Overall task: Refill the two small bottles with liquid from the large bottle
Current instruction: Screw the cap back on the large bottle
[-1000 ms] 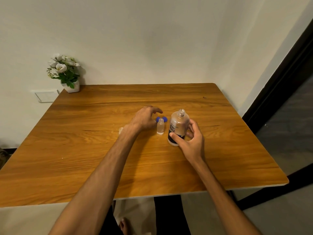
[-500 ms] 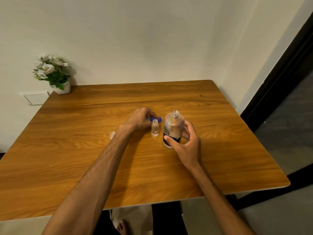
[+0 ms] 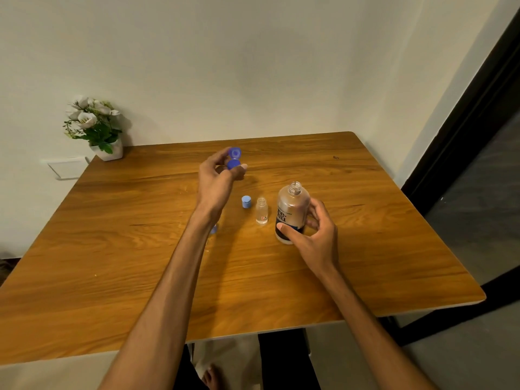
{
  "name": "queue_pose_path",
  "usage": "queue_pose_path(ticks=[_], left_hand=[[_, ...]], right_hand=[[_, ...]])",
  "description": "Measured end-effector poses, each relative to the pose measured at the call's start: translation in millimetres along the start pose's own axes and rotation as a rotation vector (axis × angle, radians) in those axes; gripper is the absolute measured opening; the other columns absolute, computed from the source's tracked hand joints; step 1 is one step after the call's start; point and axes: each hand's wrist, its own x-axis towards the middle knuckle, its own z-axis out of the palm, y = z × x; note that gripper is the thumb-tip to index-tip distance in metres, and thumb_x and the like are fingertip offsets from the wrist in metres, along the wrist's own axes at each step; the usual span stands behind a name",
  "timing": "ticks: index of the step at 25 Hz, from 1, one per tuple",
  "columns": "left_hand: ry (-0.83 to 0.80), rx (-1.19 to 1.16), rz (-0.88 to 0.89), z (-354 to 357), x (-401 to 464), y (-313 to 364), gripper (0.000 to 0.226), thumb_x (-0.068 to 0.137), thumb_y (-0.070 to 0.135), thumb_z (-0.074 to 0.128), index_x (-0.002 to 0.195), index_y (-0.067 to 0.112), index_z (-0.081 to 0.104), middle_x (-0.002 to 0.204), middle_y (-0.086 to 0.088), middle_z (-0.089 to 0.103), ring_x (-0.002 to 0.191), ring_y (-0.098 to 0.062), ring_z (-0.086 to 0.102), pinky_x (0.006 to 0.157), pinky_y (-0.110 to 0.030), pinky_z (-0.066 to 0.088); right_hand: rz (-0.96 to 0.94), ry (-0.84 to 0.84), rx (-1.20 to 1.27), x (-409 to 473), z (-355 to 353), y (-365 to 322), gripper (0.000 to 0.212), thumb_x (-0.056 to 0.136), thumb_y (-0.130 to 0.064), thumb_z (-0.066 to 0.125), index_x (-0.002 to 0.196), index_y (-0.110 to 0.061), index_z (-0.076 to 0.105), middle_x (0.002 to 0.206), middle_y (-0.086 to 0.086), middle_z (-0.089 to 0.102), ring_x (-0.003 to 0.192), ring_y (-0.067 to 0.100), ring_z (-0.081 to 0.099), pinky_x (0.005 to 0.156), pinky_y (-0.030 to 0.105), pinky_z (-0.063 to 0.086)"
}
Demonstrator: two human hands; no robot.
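Observation:
The large bottle (image 3: 292, 212) stands uncapped on the wooden table (image 3: 112, 263), with a dark label and clear liquid. My right hand (image 3: 312, 237) grips it around its lower half. My left hand (image 3: 218, 178) is raised above the table and pinches the blue flip-top cap (image 3: 234, 159), whose lid hangs open. One small clear bottle (image 3: 262, 211) stands uncapped just left of the large bottle. Its light-blue cap (image 3: 246, 201) lies beside it. A second small bottle (image 3: 213, 229) is mostly hidden behind my left forearm.
A white pot of white flowers (image 3: 94, 128) stands at the table's far left corner against the wall. A white wall socket (image 3: 66, 167) is beside it. A dark door frame (image 3: 478, 114) runs along the right.
My left hand has picked the blue flip-top cap up off the table and lifted it away from the bottles. The light-blue cap is now uncovered. My right hand stays on the large bottle.

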Motion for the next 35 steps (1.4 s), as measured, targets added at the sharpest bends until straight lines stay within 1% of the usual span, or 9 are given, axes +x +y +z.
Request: queue_pose_path(ticks=[3, 5, 9, 14, 17, 22, 26, 30, 35], left_hand=[[-0.1, -0.091, -0.032, -4, -30, 4, 0.045, 0.09, 0.004, 0.075, 0.134, 0.008, 0.066, 0.118, -0.006, 0.07, 0.084, -0.013, 0.073, 0.088, -0.033, 0.063], [-0.128, -0.087, 0.001, -3, -47, -1, 0.039, 0.089, 0.003, 0.076, 0.127, 0.009, 0.068, 0.11, -0.006, 0.069, 0.084, -0.023, 0.07, 0.083, -0.039, 0.063], [-0.065, -0.084, 0.016, -2, -75, -12, 0.036, 0.086, 0.004, 0.082, 0.118, 0.012, 0.068, 0.109, -0.009, 0.072, 0.072, -0.028, 0.071, 0.065, -0.029, 0.063], [0.029, -0.156, 0.041, -7, -91, -23, 0.026, 0.086, 0.009, 0.084, 0.109, 0.002, 0.075, 0.093, -0.016, 0.078, 0.057, -0.021, 0.073, 0.056, -0.032, 0.061], [0.082, -0.227, 0.058, -7, -95, -23, 0.024, 0.089, 0.011, 0.081, 0.11, 0.0, 0.077, 0.089, -0.017, 0.08, 0.059, -0.023, 0.072, 0.058, -0.032, 0.062], [0.145, -0.177, 0.195, -6, -90, -9, 0.013, 0.099, 0.018, 0.071, 0.107, 0.01, 0.078, 0.086, -0.009, 0.079, 0.062, -0.023, 0.071, 0.059, -0.033, 0.063], [0.145, -0.027, 0.289, -5, -88, -9, 0.013, 0.106, 0.018, 0.061, 0.107, 0.017, 0.074, 0.088, 0.0, 0.076, 0.068, -0.011, 0.072, 0.065, -0.035, 0.063], [0.222, 0.062, 0.363, -7, -87, -14, 0.017, 0.107, 0.021, 0.059, 0.101, 0.018, 0.075, 0.082, 0.0, 0.076, 0.066, -0.013, 0.072, 0.059, -0.027, 0.057], [0.227, 0.174, 0.406, -3, -87, -26, 0.024, 0.109, 0.027, 0.055, 0.102, 0.014, 0.073, 0.088, 0.0, 0.073, 0.076, -0.018, 0.068, 0.063, -0.044, 0.058]], right_hand=[[-0.008, -0.028, 0.001, -4, 2, -8, 0.083, 0.066, -0.045, 0.089, 0.139, -0.018, 0.061, 0.133, -0.007, 0.07, 0.12, 0.012, 0.067, 0.094, 0.043, 0.062], [0.0, -0.066, 0.003, -9, 5, -15, 0.081, 0.067, -0.041, 0.09, 0.14, -0.022, 0.06, 0.131, -0.011, 0.07, 0.119, 0.008, 0.067, 0.094, 0.04, 0.062], [0.012, -0.109, -0.002, -19, 12, -24, 0.08, 0.067, -0.04, 0.091, 0.139, -0.022, 0.061, 0.129, -0.012, 0.071, 0.117, 0.006, 0.067, 0.094, 0.037, 0.062], [0.01, -0.132, -0.059, -27, 14, -30, 0.082, 0.067, -0.048, 0.09, 0.139, -0.023, 0.06, 0.13, -0.01, 0.071, 0.116, 0.007, 0.067, 0.091, 0.033, 0.062], [-0.013, -0.134, -0.114, -28, 16, -34, 0.081, 0.071, -0.036, 0.096, 0.142, -0.022, 0.059, 0.133, -0.008, 0.07, 0.116, 0.011, 0.067, 0.092, 0.032, 0.062], [-0.076, -0.17, -0.177, -29, 17, -38, 0.082, 0.07, -0.054, 0.081, 0.142, -0.029, 0.053, 0.13, -0.011, 0.067, 0.113, 0.008, 0.064, 0.086, 0.038, 0.063], [-0.059, -0.206, -0.166, -29, 22, -39, 0.078, 0.068, -0.052, 0.076, 0.138, -0.033, 0.049, 0.121, -0.007, 0.065, 0.103, 0.016, 0.066, 0.077, 0.047, 0.063], [-0.076, -0.223, -0.156, -29, 26, -40, 0.077, 0.07, -0.052, 0.073, 0.141, -0.032, 0.049, 0.11, -0.004, 0.069, 0.087, 0.017, 0.07, 0.067, 0.044, 0.063], [-0.074, -0.179, -0.175, -35, 34, -35, 0.088, 0.072, -0.051, 0.074, 0.153, -0.028, 0.046, 0.119, -0.004, 0.069, 0.095, 0.016, 0.071, 0.075, 0.043, 0.064]])
